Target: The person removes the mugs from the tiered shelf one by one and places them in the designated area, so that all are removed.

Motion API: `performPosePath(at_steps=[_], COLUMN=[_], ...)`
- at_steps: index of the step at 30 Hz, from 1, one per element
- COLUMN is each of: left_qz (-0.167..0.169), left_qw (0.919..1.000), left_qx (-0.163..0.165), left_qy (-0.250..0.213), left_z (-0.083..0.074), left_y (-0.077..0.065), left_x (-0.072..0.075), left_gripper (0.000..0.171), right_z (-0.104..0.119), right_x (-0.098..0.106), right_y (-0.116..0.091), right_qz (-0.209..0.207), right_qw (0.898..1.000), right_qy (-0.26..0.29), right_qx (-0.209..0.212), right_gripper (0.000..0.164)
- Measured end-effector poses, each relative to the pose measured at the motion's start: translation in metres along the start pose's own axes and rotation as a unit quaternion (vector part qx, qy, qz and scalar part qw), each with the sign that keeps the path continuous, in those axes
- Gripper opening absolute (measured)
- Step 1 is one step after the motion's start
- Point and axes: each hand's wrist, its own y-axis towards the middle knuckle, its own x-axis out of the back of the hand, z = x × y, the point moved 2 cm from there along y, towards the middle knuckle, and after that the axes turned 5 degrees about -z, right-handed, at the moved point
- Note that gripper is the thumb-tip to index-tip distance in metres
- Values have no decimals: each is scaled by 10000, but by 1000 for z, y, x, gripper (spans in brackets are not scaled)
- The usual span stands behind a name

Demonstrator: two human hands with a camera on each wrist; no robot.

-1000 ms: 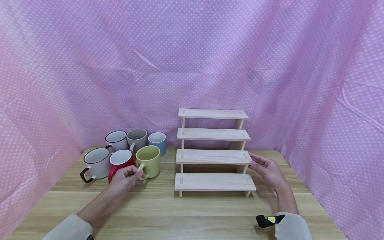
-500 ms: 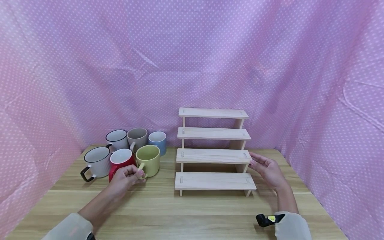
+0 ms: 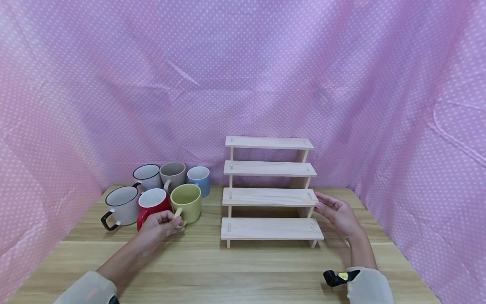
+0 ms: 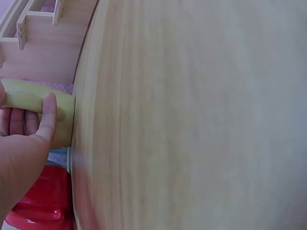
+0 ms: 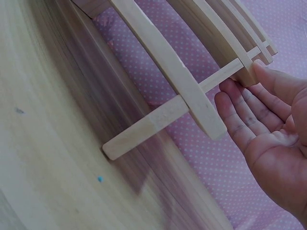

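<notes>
My left hand (image 3: 157,230) pinches the handle of a yellow-green mug (image 3: 191,210), which stands upright on the table. In the left wrist view the thumb lies against the mug's handle (image 4: 21,98) and the other fingers pass through it. To the right stands a four-step wooden display stand (image 3: 271,230) with bare steps. My right hand (image 3: 339,215) holds the right end of its second step from the bottom. The right wrist view has the thumb on that step's end (image 5: 247,76), with the other fingers under and beside it.
Close to the left hand is a red mug (image 3: 155,202). Behind and left are a grey mug (image 3: 176,179), a blue mug (image 3: 204,183) and two white black-rimmed mugs, one in front (image 3: 127,211) and one behind (image 3: 149,179). A pink dotted cloth (image 3: 243,84) surrounds the wooden table (image 3: 228,274).
</notes>
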Motion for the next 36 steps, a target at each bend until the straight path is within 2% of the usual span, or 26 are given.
performPosePath(at_steps=[13, 23, 27, 30, 32, 35, 36], left_qz=[28, 115, -38, -270, -457, -729, -838], left_qw=[9997, 9991, 9992, 9990, 9984, 9962, 9941], left_qx=[76, 175, 208, 284, 323, 356, 309], left_qy=[-230, -381, -338, -229, -95, 306, 612], left_z=[2, 0, -2, -3, -5, -9, -10], left_y=[0, -2, -3, -3, -3, -4, -5], left_x=[1, 1, -1, -3, -4, -7, -7], left_gripper=[6, 7, 6, 1, 4, 15, 19], right_z=[3, 1, 1, 2, 2, 2, 2], right_x=[-1, -1, -1, -1, -1, -2, -2], right_y=[-1, -1, -2, -2, -2, -3, -3], right_qz=[-19, 42, 2, -22, -38, -47, -48], right_qw=[10000, 9999, 9999, 10000, 10000, 10000, 10000], right_qy=[-50, 146, 100, 25, 0, 17, 27], right_qx=[-29, -3, -19, -38, -49, -65, -73], right_gripper=[59, 59, 59, 59, 59, 60, 60])
